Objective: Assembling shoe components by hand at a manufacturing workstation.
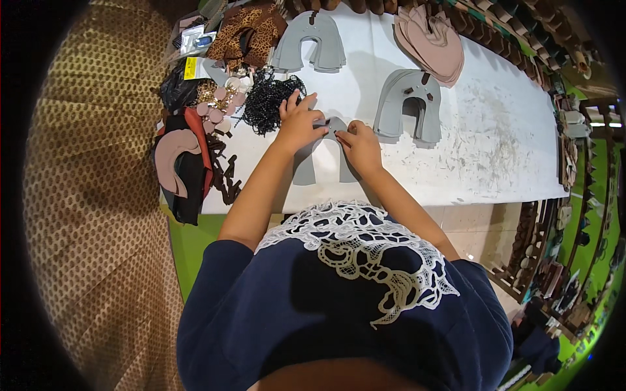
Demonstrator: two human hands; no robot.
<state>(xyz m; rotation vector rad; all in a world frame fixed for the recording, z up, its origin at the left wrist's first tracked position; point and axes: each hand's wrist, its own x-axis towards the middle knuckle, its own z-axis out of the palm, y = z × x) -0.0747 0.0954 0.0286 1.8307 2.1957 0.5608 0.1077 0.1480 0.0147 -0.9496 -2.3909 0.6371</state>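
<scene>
Now both bare arms (256, 186) reach up from dark blue sleeves (218, 274) and meet over a flat grey arch-shaped piece (334, 125) on the long white table (489, 140). The left hand (300, 132) lies palm down, its outer fingers spread toward a tangled pile of shiny black strings (263, 99), its thumb by the arch top. The right hand (362, 148) curls, its fingertips at the other side of that top. One cannot tell if either hand pinches the piece. Far left, a clear plastic packet (190, 43) has a small blue thing (204, 40) in it. Near it sits a bright yellow label (190, 68) with print too small to read. A crumpled black plastic bag (174, 91) hides its inside nearby.
</scene>
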